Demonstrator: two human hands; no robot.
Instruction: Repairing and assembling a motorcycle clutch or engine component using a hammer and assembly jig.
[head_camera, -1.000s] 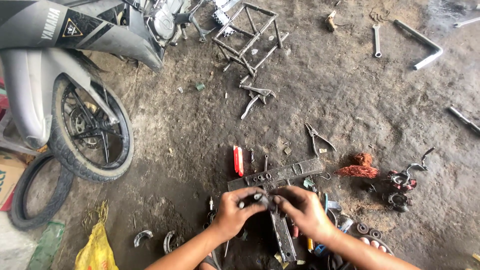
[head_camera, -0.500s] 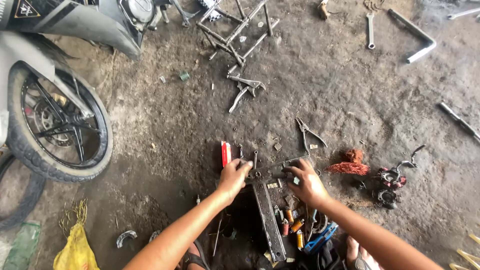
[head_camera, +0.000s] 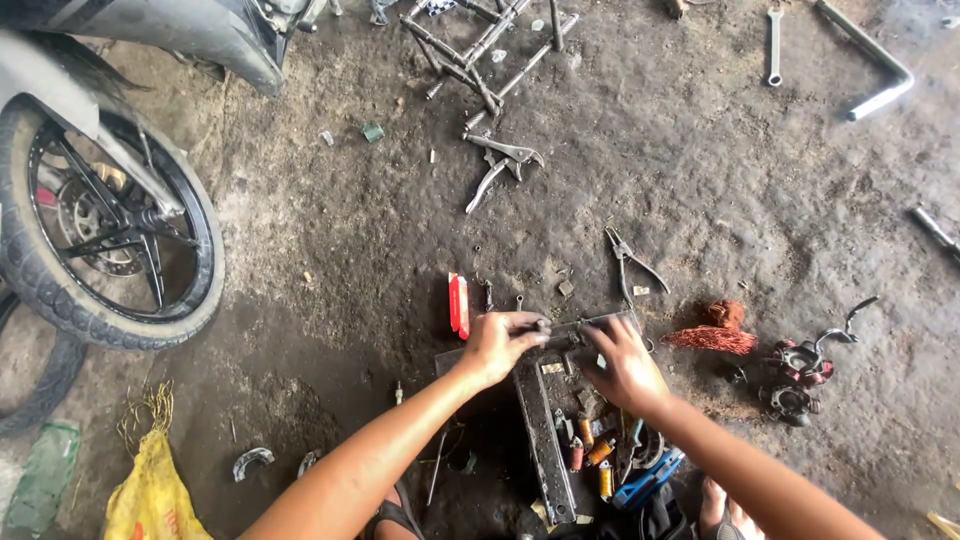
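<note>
My left hand (head_camera: 500, 343) and my right hand (head_camera: 622, 362) meet over the far rim of an open grey metal toolbox (head_camera: 545, 440) on the dirt floor. Both grip a small dark metal part (head_camera: 562, 335) between their fingertips at the box's top edge. Inside the box lie screwdrivers with orange and yellow handles (head_camera: 590, 455) and a blue-handled tool (head_camera: 650, 480). A red flat piece (head_camera: 458, 304) lies just left of my left hand.
A motorbike's front wheel (head_camera: 105, 230) stands at the left. Locking pliers (head_camera: 500, 165), needle-nose pliers (head_camera: 630, 262), a metal frame (head_camera: 480, 45), a spanner (head_camera: 773, 45) and an L-shaped wrench (head_camera: 875, 60) lie scattered. Copper wire (head_camera: 715, 335) and a dark coil part (head_camera: 795, 375) sit right. A yellow bag (head_camera: 150, 495) lies lower left.
The view has tilted down and shifted; my hands stay together at the toolbox's far edge, my fingers now pinching the small part more closely.
</note>
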